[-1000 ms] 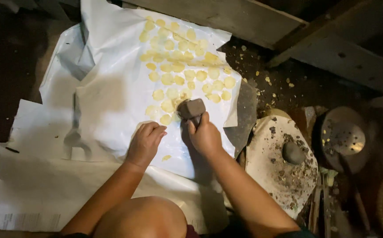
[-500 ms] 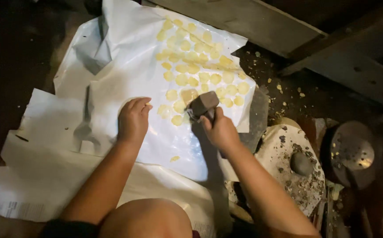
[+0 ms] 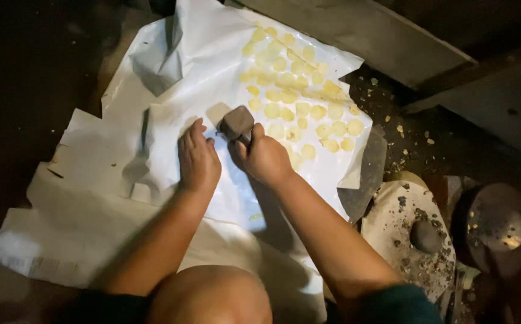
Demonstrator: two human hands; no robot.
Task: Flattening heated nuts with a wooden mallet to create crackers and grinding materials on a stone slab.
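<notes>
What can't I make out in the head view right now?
- Sheet under the left hand: covered by the palm.
- Lower part of the stone: wrapped by the right hand.
- Floor on the left: too dark.
- Round metal dish: dim, contents unclear.

Glossy white plastic sheet (image 3: 224, 66), creased; matt grey stone block (image 3: 236, 122); rough, crumb-strewn stone slab (image 3: 392, 222).

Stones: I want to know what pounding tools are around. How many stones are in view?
2: a grey stone gripped in the right hand over the white sheet, and a rounded stone resting on the crumb-covered round slab at right. Dark edges may hide others.
</notes>
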